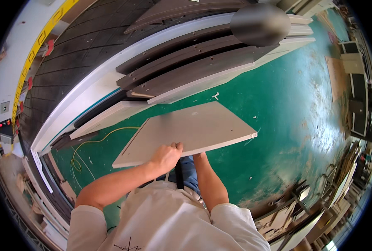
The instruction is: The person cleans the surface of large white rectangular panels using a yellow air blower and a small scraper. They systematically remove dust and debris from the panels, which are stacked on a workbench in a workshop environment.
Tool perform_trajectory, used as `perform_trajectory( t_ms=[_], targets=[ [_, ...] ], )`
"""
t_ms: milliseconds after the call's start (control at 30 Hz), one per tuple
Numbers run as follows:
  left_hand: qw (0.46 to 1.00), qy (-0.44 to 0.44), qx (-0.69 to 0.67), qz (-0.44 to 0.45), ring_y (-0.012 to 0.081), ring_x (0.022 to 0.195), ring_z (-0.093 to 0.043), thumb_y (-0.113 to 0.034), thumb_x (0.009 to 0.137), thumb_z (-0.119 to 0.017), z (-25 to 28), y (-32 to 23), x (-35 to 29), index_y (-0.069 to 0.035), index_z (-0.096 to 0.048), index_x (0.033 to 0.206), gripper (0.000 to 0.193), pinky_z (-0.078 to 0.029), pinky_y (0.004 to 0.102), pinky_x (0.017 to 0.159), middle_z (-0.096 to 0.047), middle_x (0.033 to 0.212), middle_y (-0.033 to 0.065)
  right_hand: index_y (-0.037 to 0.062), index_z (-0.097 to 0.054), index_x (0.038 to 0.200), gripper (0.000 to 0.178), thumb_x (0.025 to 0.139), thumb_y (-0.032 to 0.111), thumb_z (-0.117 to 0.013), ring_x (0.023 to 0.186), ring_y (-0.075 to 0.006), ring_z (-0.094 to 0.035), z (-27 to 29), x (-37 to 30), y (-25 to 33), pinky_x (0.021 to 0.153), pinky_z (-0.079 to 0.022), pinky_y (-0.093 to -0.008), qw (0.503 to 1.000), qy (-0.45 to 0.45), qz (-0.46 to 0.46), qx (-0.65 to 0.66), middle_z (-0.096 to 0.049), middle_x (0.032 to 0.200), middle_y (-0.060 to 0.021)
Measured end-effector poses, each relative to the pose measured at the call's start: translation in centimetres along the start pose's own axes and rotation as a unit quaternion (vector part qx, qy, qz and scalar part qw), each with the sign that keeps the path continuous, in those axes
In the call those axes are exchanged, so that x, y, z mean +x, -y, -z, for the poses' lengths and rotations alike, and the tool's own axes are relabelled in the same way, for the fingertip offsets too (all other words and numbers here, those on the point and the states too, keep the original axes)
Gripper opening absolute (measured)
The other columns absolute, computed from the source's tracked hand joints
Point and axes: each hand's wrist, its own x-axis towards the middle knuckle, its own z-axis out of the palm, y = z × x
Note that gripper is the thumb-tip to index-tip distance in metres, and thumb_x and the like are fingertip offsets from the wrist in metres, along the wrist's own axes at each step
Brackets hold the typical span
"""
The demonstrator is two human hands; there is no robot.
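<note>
A flat pale grey-beige board [194, 127] is held out in front of my body, its broad face up. A dark groove runs along its left side, and a small dark hole shows near its right corner. My left hand [166, 157] is closed at the near edge, its fingers curled on top of the board. From below, my right hand [199, 156] bears the same edge a little further right. Most of the right hand's fingers are hidden beneath the board.
Dark brown and pale panels [202, 65] lean in a row against a long white-sided machine bed [106, 71] ahead. A yellow cable [75, 157] curls on the green floor [286, 104] at left. Board offcuts [278, 221] are piled at lower right.
</note>
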Motion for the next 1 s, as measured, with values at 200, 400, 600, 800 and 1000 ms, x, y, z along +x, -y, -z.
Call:
perform_trajectory(
  t_ms=[200, 400, 600, 800, 1000],
  targets=[
    [0.998, 0.023, -0.011, 0.059, 0.0361, 0.075, -0.074, -0.004, 0.082, -0.062, -0.9, 0.1, 11.9, 0.002, -0.061, 0.115, 0.033, -0.059, 0.0452, 0.063, -0.073, 0.094, 0.0176, 0.0083, -0.064, 0.128, 0.053, 0.098, 0.052, -0.059, 0.117, -0.0291, -0.063, 1.2, 7.9, 8.9, 0.103, -0.051, -0.0476, 1.0, 0.002, -0.024, -0.005, -0.069, 0.122, -0.0094],
    [0.997, 0.024, -0.022, 0.072, 0.037, 0.078, -0.075, -0.003, 0.083, -0.061, -4.5, 1.5, 22.4, 0.002, -0.06, 0.116, 0.034, -0.061, 0.0448, 0.066, -0.074, 0.1, 0.0183, 0.0082, -0.064, 0.128, 0.052, 0.098, 0.051, -0.06, 0.116, -0.0292, -0.063, 4.1, 16.3, 14.9, 0.102, -0.051, -0.0476, 1.0, 0.02, -0.012, 0.0, -0.069, 0.122, -0.0096],
    [0.995, 0.033, -0.045, 0.087, 0.037, 0.08, -0.075, -0.003, 0.085, -0.059, -6.0, 3.2, 27.8, 0.002, -0.059, 0.113, 0.028, -0.06, 0.0467, 0.067, -0.074, 0.096, 0.0193, 0.0082, -0.065, 0.127, 0.052, 0.098, 0.051, -0.06, 0.116, -0.0292, -0.063, 6.5, 21.9, 17.3, 0.102, -0.051, -0.0476, 0.999, 0.048, -0.013, 0.0, -0.069, 0.122, -0.0097],
    [0.994, 0.032, -0.05, 0.096, 0.0377, 0.083, -0.074, -0.003, 0.087, -0.059, -6.5, 5.1, 30.5, -0.001, -0.059, 0.107, 0.02, -0.06, 0.0473, 0.068, -0.074, 0.095, 0.0187, 0.0081, -0.065, 0.127, 0.051, 0.098, 0.051, -0.06, 0.116, -0.0293, -0.063, 8.4, 25.8, 18.0, 0.102, -0.051, -0.0476, 0.997, 0.082, -0.011, 0.004, -0.069, 0.122, -0.0099],
    [0.977, -0.138, -0.023, 0.161, 0.0331, 0.11, -0.069, -0.005, 0.086, -0.061, -6.5, 4.1, 29.1, -0.001, -0.06, 0.119, 0.034, -0.057, 0.0446, 0.09, -0.07, 0.117, 0.0178, 0.0077, -0.066, 0.125, 0.05, 0.098, 0.049, -0.062, 0.115, -0.0293, -0.064, 6.6, 26.7, 17.0, 0.103, -0.052, -0.0464, 0.996, 0.09, -0.011, -0.026, -0.07, 0.121, -0.0096]
  ],
)
